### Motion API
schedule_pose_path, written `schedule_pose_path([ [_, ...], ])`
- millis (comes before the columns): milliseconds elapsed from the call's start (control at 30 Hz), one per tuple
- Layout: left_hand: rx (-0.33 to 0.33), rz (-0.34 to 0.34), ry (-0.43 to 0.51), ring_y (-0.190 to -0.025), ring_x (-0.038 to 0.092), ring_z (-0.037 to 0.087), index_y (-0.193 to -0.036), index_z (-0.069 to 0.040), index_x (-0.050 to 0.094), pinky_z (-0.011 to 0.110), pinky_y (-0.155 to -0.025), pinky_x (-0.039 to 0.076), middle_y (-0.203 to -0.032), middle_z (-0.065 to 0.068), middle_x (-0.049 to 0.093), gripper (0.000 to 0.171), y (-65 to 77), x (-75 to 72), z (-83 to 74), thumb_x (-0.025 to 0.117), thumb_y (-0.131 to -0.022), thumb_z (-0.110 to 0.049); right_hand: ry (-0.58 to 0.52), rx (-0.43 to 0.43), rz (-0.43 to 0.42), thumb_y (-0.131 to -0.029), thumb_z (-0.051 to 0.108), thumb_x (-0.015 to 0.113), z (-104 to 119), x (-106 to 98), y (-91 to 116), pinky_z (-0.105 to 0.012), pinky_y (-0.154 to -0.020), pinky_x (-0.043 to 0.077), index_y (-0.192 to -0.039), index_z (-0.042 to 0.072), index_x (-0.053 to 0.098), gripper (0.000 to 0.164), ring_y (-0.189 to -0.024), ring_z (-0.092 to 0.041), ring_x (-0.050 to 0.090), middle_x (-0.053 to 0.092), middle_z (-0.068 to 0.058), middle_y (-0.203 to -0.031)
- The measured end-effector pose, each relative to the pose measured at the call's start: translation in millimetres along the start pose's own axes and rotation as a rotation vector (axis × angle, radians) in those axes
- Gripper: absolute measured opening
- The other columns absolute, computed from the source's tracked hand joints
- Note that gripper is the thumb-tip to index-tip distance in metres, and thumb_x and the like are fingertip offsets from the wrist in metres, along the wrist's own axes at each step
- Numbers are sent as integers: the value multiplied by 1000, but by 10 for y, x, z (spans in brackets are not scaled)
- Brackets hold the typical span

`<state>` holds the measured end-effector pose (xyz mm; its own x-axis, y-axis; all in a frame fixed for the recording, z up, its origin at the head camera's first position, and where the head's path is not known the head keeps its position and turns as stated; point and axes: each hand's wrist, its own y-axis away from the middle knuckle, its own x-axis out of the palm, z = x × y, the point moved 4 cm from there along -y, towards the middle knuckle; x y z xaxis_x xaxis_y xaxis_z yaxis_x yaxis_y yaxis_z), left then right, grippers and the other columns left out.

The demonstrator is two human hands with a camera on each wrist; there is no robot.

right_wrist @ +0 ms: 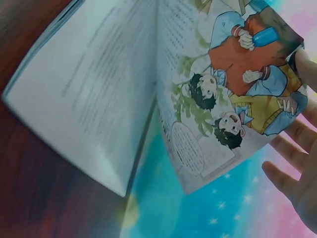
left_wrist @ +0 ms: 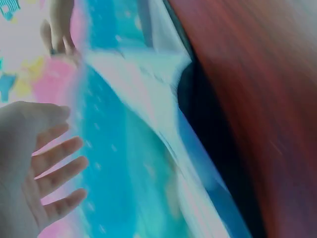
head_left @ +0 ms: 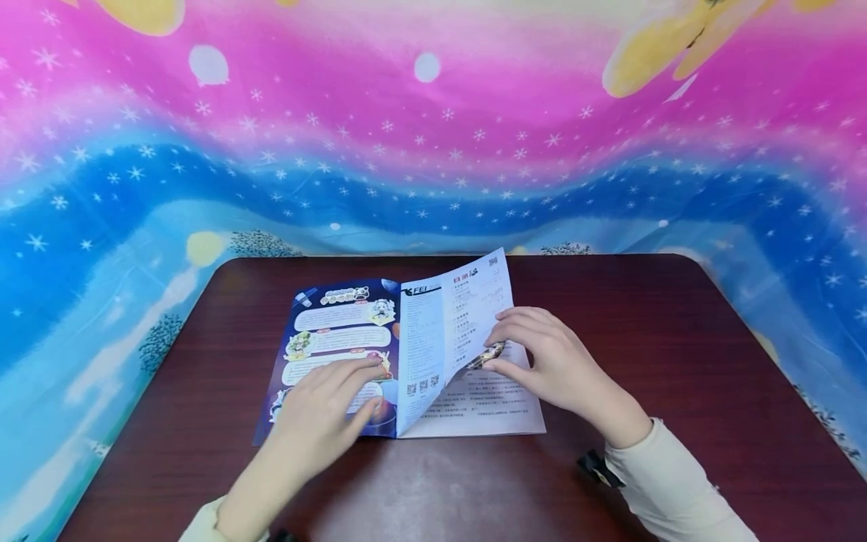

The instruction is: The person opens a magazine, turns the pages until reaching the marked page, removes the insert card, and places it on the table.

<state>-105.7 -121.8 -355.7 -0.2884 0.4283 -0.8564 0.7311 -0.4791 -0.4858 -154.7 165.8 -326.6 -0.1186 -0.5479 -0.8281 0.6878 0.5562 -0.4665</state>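
An open magazine [head_left: 504,421] lies on the table, its left page [head_left: 278,376] dark blue with cartoon figures and white text boxes. My left hand [head_left: 321,406] rests on the lower part of that page with fingers extended. At the right, my right hand [head_left: 552,365] pinches the outer edge of a lifted page [head_left: 467,301] between thumb and fingers. This page bends up and leans leftward, showing printed text and a contents list. On its underside, the right wrist view shows a coloured drawing [right_wrist: 247,54] of children. Below it lies another text page [right_wrist: 94,84].
The dark red-brown table [head_left: 677,339] has rounded far corners. Behind and beside it hangs a pink and blue cloth [head_left: 379,120] with snowflakes. A black band [head_left: 599,468] sits by the right sleeve [head_left: 670,474].
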Motion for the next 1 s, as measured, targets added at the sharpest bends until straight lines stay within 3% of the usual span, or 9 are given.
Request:
schedule_pose_path([
  [100, 79, -92, 82, -114, 62, 21, -123, -13, 68, 41, -96, 50, -126, 2, 66, 34, -133, -24, -250, 67, -93, -30, 61, -27, -12, -79, 31, 84, 111, -28, -31, -40, -104, 40, -96, 19, 72, 25, -115, -22, 57, 69, 4, -104],
  [200, 125, -143, 135, -113, 63, 19, -127, -11, 65, 40, -95, 51, -126, 2, 65, 36, -236, -41, -482, 63, -97, -31, 122, -52, -14, -80, 34, 83, 237, -64, -45, -38, -103, 40, -96, 18, 72, 26, -114, -22, 57, 69, 3, -102],
  [367, 124, -141, 177, -114, 63, 16, -132, -12, 60, 35, -94, 52, -127, 1, 65, 43, -363, -39, -727, 71, -92, -24, 139, -67, -11, -81, 34, 82, 374, -109, -54, -38, -106, 38, -99, 16, 72, 27, -118, -22, 56, 69, 2, -105],
  [733, 122, -169, 196, -104, 65, 12, -121, -14, 67, 29, -90, 53, -116, -2, 69, 32, -461, 62, -809, 73, -90, -8, 140, -58, -10, -82, 32, 80, 422, -109, -44, -39, -107, 37, -99, 15, 72, 25, -123, -24, 54, 69, 1, -107],
  [1000, 118, -164, 175, -101, 65, 11, -122, -13, 67, 28, -88, 53, -116, -2, 69, 31, -491, 87, -821, 72, -91, -10, 136, -58, -20, -91, 43, 70, 422, -103, -48, -40, -108, 36, -97, 16, 72, 28, -123, -24, 53, 69, 1, -106],
])
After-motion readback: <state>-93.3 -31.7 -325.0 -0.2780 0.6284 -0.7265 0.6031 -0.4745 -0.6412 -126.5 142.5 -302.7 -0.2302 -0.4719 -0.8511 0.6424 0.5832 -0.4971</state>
